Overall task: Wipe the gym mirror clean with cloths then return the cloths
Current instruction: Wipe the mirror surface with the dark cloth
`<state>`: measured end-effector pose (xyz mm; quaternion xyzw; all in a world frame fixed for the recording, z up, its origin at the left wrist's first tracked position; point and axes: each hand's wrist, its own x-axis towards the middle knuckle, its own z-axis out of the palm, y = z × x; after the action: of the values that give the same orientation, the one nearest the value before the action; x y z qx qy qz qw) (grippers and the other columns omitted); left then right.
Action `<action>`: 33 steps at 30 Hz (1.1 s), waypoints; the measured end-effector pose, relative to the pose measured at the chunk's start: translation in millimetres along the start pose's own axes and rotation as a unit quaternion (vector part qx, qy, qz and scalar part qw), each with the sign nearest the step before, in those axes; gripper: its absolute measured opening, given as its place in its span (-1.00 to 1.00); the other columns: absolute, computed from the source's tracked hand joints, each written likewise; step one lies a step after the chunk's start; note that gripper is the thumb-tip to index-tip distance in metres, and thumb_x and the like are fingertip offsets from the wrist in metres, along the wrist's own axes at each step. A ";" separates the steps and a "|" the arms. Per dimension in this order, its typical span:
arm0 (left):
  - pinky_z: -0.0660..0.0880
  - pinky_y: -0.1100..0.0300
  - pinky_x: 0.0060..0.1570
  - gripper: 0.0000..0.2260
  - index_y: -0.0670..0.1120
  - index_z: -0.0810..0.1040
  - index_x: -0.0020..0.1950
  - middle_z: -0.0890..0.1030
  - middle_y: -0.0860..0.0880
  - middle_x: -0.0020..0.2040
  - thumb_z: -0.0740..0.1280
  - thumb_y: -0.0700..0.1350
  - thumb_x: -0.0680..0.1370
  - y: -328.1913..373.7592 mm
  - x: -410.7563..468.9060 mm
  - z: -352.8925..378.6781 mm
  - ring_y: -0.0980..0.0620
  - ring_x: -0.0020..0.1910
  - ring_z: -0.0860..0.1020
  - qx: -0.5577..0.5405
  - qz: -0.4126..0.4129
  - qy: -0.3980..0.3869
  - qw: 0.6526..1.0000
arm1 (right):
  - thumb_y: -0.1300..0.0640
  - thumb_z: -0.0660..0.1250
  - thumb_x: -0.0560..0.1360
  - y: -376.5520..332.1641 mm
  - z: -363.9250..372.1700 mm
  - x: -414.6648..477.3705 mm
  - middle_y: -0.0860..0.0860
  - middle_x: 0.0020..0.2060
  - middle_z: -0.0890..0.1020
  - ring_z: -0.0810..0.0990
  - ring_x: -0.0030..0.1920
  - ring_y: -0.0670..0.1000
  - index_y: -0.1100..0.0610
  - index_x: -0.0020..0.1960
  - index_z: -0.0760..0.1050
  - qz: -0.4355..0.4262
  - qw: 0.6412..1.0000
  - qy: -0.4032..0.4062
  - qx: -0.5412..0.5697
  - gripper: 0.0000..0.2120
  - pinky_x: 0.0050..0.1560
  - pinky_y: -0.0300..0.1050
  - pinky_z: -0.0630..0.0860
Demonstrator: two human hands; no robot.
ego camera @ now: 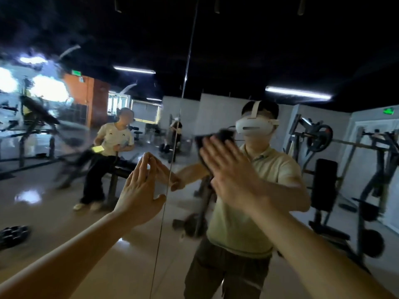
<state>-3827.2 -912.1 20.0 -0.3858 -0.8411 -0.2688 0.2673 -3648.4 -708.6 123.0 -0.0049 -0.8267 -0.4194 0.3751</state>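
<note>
Gym mirror [90, 223] glass is filling the wall in front of me. My right hand [228, 171] is pressing a dark cloth [205, 141] flat on it, fingers straight. My left hand [140, 186] is touching the glass with straight fingertips. Gym machines [319, 139] are showing in the glass.

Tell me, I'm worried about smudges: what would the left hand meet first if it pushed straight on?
The mirror: fingertips of the left hand appear to touch it, with nothing between.
</note>
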 end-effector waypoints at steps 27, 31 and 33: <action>-0.15 -0.13 0.66 -0.19 -0.13 -0.13 0.73 -0.11 -0.17 0.73 0.20 0.19 0.65 -39.0 3.1 29.3 -0.16 0.71 -0.10 -0.064 0.168 0.141 0.974 | -0.05 0.17 0.59 -116.8 46.5 5.0 0.15 0.70 -0.08 -0.09 0.69 0.17 0.15 0.71 -0.15 0.520 0.844 0.120 0.051 -0.17 0.66 0.22 -0.11; -0.09 -0.05 0.67 -0.33 -0.15 -0.03 0.73 -0.03 -0.15 0.73 0.10 0.09 0.69 -46.3 1.3 26.9 -0.12 0.71 -0.04 -0.096 0.192 0.158 0.964 | 0.02 0.26 0.61 -209.0 72.1 9.5 0.12 0.69 -0.13 -0.08 0.69 0.15 0.17 0.70 0.01 0.191 0.977 0.024 0.088 -0.24 0.66 0.15 -0.22; -0.06 -0.08 0.67 -0.34 -0.16 -0.03 0.73 -0.01 -0.15 0.73 0.10 0.05 0.69 -42.2 -6.5 32.0 -0.12 0.71 -0.02 -0.113 0.202 0.165 0.959 | 0.04 0.18 0.59 -204.7 73.8 -21.8 0.10 0.69 -0.15 -0.10 0.69 0.13 0.16 0.70 -0.04 0.097 0.992 -0.019 0.082 -0.24 0.66 0.13 -0.24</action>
<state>-3864.8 -917.9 -17.5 -0.5257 -0.6542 -0.3621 0.4055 -3744.3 -783.2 -58.8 -0.0621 -0.8610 -0.3119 0.3969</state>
